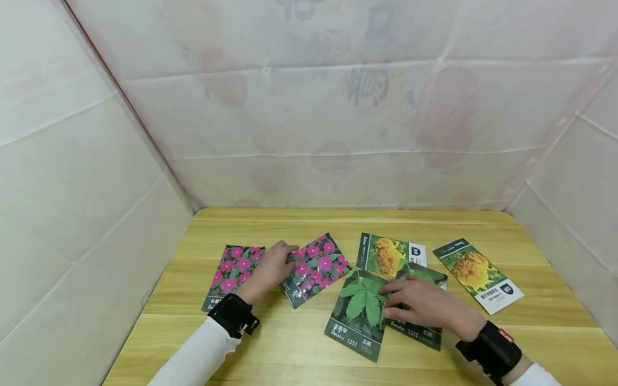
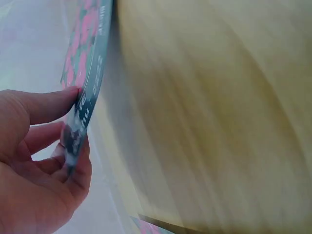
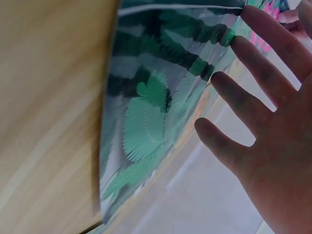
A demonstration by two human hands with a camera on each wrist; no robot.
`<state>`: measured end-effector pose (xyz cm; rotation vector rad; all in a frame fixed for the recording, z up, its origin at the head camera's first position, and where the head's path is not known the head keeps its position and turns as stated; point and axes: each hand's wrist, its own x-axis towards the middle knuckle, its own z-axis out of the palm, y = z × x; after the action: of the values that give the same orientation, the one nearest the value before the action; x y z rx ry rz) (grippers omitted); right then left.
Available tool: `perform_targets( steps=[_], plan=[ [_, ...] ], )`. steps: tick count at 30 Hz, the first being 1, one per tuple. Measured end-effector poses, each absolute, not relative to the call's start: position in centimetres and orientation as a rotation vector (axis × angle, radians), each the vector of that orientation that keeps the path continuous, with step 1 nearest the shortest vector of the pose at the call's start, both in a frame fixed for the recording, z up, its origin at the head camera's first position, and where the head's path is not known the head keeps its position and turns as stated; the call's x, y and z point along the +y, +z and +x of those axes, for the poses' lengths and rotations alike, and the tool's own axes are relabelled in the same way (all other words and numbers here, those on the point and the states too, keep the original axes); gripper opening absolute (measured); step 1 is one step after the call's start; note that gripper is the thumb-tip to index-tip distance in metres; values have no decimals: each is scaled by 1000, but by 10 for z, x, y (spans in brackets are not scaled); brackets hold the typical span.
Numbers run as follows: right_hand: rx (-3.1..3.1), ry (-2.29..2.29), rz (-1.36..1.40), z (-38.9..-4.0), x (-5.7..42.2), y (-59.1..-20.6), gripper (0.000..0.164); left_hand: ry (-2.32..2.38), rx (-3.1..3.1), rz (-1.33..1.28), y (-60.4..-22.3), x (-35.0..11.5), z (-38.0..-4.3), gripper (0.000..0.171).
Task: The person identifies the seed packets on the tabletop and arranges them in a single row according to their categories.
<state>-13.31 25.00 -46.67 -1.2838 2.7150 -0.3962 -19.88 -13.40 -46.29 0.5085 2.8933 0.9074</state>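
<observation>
My left hand point(image 1: 271, 271) pinches the lower left edge of a seed packet with pink flowers point(image 1: 318, 266). In the left wrist view the thumb lies on the front of this packet point(image 2: 90, 92), with fingers behind it. Another pink-flower seed packet point(image 1: 235, 269) lies partly under the left forearm. My right hand point(image 1: 427, 305), fingers spread and fairly straight, is over a green-leaf seed packet point(image 1: 420, 335), hiding its middle. Its fingertips reach the right edge of a second green-leaf packet point(image 1: 358, 311). In the right wrist view, fingertips touch a glossy leaf packet point(image 3: 146, 112).
Two seed packets with yellow flowers lie behind and to the right: one yellow-flower packet point(image 1: 390, 254) partly behind the leaf packets, the other yellow-flower packet point(image 1: 475, 272) apart at the right. The wooden table point(image 1: 289, 354) is bounded by pale fabric walls point(image 1: 309, 177).
</observation>
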Motion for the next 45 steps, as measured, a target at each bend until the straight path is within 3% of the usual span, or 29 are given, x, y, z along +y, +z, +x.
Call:
perform_targets(
  steps=[4,9,19,29,38,45],
  plan=[
    [2765,-415,-1315,-137,248,-469,31,1191,2758,382,-457,-140,-198,24],
    [2874,-481,-1273,-144,231,-464,33,1436,2607,255,-452,-145,-193,22],
    [3069,-1005,-784,-164,187,-448,34,1743,2389,106,-455,-131,-184,21],
    [2870,-1443,-632,-227,189,-539,36,1886,2280,70,-455,-119,-175,19],
    [2560,-1702,-471,-188,156,-463,35,1927,2247,49,-453,-115,-173,16],
    [2409,-1745,-272,-186,150,-455,28,1926,2269,22,-454,-114,-172,16]
  ],
)
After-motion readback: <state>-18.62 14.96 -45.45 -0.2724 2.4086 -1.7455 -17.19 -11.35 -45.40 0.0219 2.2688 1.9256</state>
